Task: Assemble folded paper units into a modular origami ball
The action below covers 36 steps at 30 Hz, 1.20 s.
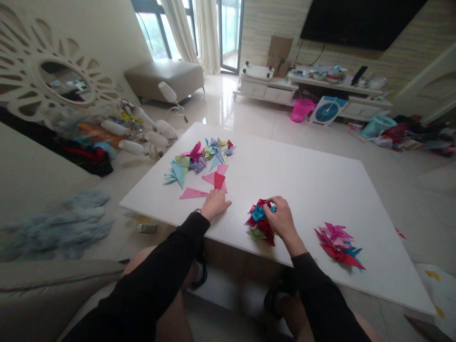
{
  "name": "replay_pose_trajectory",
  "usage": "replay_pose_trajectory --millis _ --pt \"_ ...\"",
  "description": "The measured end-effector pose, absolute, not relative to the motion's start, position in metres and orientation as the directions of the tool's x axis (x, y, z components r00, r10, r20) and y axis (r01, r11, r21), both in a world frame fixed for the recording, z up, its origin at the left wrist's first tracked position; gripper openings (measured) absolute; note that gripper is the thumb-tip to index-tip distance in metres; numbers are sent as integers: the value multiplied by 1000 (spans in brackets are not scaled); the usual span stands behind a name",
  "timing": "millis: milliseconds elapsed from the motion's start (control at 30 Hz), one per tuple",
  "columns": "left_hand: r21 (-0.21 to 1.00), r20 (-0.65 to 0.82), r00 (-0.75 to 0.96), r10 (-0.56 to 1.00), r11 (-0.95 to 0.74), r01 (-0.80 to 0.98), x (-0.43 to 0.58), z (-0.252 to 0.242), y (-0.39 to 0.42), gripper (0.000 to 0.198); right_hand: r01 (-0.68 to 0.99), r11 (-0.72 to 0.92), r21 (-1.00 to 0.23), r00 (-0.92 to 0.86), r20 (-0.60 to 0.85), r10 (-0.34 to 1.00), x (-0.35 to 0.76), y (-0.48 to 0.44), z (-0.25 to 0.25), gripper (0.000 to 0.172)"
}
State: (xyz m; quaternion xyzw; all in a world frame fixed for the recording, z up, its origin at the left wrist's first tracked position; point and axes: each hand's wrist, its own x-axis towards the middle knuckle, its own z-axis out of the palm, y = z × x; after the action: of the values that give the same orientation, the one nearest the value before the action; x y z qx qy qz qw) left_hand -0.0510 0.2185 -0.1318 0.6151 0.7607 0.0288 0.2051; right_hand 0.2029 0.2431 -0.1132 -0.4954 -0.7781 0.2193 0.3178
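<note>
My left hand (214,205) is over the table's near left side, its fingers closed on a red folded paper piece (219,180) and its thumb out to the side. Flat pink paper pieces (192,193) lie around it. To the right, my right hand (281,217) bends over a pile of folded paper pieces (265,232) in red, blue and green. Thumb and forefinger close around a blue folded paper piece (258,213) on top; the fingertips are partly hidden.
On the white table (302,175), a colourful paper heap (183,166) lies at the far left and a pink, red and blue paper pile (338,247) at the right. A lamp with white shades (156,138) stands beyond the left edge. A pink basket (302,110) and a fan (327,111) stand farther off.
</note>
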Motion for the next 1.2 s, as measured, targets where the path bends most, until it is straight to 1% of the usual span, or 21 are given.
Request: replay_pose_trajectory --millis 67,200,367,467,533,667,733,800,900,1000,1100,1200 --pt "233 -350 -174 920 265 936 -63 -138 210 46 636 416 -650 -311 278 909 202 241 -114 8" --pt "233 -403 -155 902 265 936 -69 -142 203 50 635 418 -650 -314 278 908 202 238 -113 8" --pt "230 -408 -181 895 293 928 -63 -139 207 54 641 420 -642 -310 284 908 208 235 -112 7" --pt "249 -355 -199 914 297 922 -60 -135 212 53 633 426 -646 -306 297 905 213 235 -111 7" --pt "306 -278 -193 941 277 911 -59 -133 215 49 638 426 -642 -304 298 905 217 236 -112 7" --pt "536 -105 -119 987 157 830 -50 -129 222 39 650 419 -634 -313 279 908 222 238 -113 7" --pt "628 -9 -82 997 69 775 -42 -124 225 40 647 410 -643 -308 271 912 223 240 -112 8" --pt "678 123 -31 992 -61 733 -30 -117 226 45 623 378 -684 -276 260 925 221 240 -110 9" --pt "688 305 106 946 -296 663 -8 -104 223 57 502 245 -830 -170 183 968 216 241 -105 22" --pt "676 373 227 900 -431 598 16 -93 217 61 288 101 -952 -87 79 993 211 243 -101 37" --pt "645 393 325 860 -509 570 34 -87 212 60 79 28 -996 -8 28 1000 209 246 -98 43" --pt "643 408 363 838 -546 537 44 -86 209 56 -73 -5 -997 78 -11 997 210 246 -96 41"
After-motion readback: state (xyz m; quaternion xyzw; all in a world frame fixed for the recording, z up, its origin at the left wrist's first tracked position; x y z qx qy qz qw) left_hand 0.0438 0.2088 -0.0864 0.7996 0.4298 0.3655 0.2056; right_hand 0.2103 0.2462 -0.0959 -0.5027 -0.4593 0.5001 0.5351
